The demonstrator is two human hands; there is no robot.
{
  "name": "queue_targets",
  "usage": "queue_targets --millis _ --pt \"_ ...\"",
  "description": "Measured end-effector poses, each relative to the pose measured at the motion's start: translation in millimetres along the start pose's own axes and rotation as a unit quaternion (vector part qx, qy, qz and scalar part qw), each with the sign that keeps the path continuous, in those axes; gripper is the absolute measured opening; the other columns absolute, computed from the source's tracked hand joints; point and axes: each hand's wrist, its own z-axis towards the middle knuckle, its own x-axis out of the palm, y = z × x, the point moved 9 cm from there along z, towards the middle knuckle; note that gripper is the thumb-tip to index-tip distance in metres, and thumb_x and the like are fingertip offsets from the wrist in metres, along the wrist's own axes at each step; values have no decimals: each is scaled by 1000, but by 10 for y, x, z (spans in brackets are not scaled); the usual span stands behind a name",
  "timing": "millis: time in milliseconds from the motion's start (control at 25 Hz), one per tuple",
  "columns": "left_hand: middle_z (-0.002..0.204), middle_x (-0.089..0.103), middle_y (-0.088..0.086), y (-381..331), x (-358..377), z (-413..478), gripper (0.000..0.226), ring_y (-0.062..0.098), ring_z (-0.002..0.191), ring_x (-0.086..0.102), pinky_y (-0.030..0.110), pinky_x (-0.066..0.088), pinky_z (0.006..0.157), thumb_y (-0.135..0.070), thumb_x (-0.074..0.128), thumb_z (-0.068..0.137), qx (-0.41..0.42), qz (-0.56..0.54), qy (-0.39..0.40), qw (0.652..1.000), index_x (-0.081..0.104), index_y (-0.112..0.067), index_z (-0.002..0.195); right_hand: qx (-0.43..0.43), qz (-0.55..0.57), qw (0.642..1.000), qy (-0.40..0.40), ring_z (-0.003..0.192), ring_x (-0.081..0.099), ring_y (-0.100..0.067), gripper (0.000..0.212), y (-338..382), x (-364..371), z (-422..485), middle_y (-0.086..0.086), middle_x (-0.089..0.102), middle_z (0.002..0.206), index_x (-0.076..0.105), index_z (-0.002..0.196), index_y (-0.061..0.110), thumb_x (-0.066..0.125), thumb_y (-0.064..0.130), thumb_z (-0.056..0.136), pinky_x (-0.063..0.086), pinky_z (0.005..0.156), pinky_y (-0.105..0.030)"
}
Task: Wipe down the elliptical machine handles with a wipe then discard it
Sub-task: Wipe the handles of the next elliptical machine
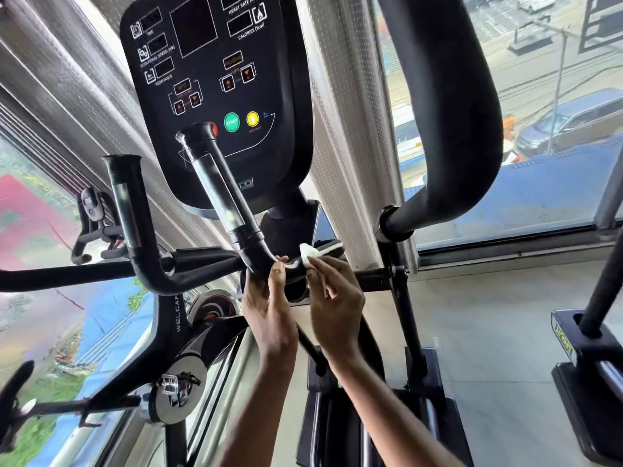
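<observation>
While clasping the lower bend of the black tubular grip handle with the silver sensor strip [222,193], grips from below with the left hand [269,311]: thumb laid up along the tube, fingers curled round behind it. Pinches a small white folded wipe [308,255] in the right hand [333,308], between thumb and bent fingers, and presses it onto the black tube just past that bend, at 3 o'clock of the left thumb tip. Keeps both hands close together near frame centre, at 6 o'clock of the black oval console [215,79]. Cannot tell whether the two hands touch each other.

On the console's lower face, at 12 o'clock of the hands, a round green button [232,122] and just beside it, at its 3 o'clock, a round yellow button [253,119]. At 9 o'clock of the gripped handle, a second black tubular handle with a silver strip [124,210], upright and well apart from the hands. At 2 o'clock, a thick black padded swing-arm handle [448,112], curving up beside the window. Beyond the glass at 2 o'clock, a dark grey van [573,119] on the street. At 8 o'clock, a black and chrome exercise bike [178,392].
</observation>
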Motion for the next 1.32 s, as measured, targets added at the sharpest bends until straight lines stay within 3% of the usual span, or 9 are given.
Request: queue_targets --millis 120,240,360,440,600,720,840,1040,1320 --pt "104 75 3 2 -47 27 29 27 104 67 58 48 97 -41 53 91 -3 7 -4 1000 73 -25 104 1 -3 1000 -23 106 67 -12 24 -74 -16 -19 0 69 110 76 112 8 70 0 91 54 91 -22" --pt "110 75 -6 11 -43 9 25 24 111 67 60 49 100 -44 52 92 -24 2 5 1000 73 -44 106 167 11 983 -77 101 70 -12 26 -843 -93 258 2 71 105 77 110 14 73 0 88 54 88 -16" --pt "114 74 -12 10 -15 -6 26 20 117 66 58 49 104 -47 51 92 -45 -12 16 999 71 -52 108 335 46 936 -100 89 73 -12 17 -1488 -94 419 3 77 94 79 103 17 75 10 88 58 94 -33" --pt "108 75 -16 35 -33 17 23 18 114 67 56 50 104 -48 54 90 -55 -13 12 998 73 -51 101 413 145 893 -106 82 71 -15 18 -1652 6 395 -2 77 85 78 107 6 70 5 91 58 92 -34" --pt "113 75 7 110 -45 123 25 34 115 67 63 47 103 -46 57 89 -66 -13 55 996 70 -34 106 454 348 804 -161 70 73 -15 14 -1304 130 160 -6 75 72 71 103 -6 66 -8 90 60 74 -21" --pt "107 71 20 61 -71 203 21 38 109 67 69 46 99 -49 58 88 -75 1 91 993 65 -32 99 439 405 780 -187 70 74 -14 21 -1010 220 -78 -11 76 81 67 112 -6 66 -8 91 61 74 -22" --pt "107 63 34 -102 -107 330 28 32 94 63 67 47 96 -56 58 88 -75 3 122 990 62 -30 96 426 395 783 -220 81 74 -17 25 -824 283 -212 -17 73 102 67 117 -5 65 -7 92 60 84 -25" --pt "111 77 7 -230 -106 459 27 26 108 73 46 53 98 -42 51 103 -144 -45 192 970 64 -23 116 421 349 812 -203 94 74 -15 32 -465 379 -482 -13 74 110 67 123 5 70 1 91 58 85 -21" --pt "108 78 3 -163 -151 390 30 21 103 74 40 56 97 -40 48 106 -219 -119 225 942 68 -20 117 358 276 885 -110 95 74 -12 27 132 328 -710 -3 78 100 73 115 12 76 14 89 56 88 -24"
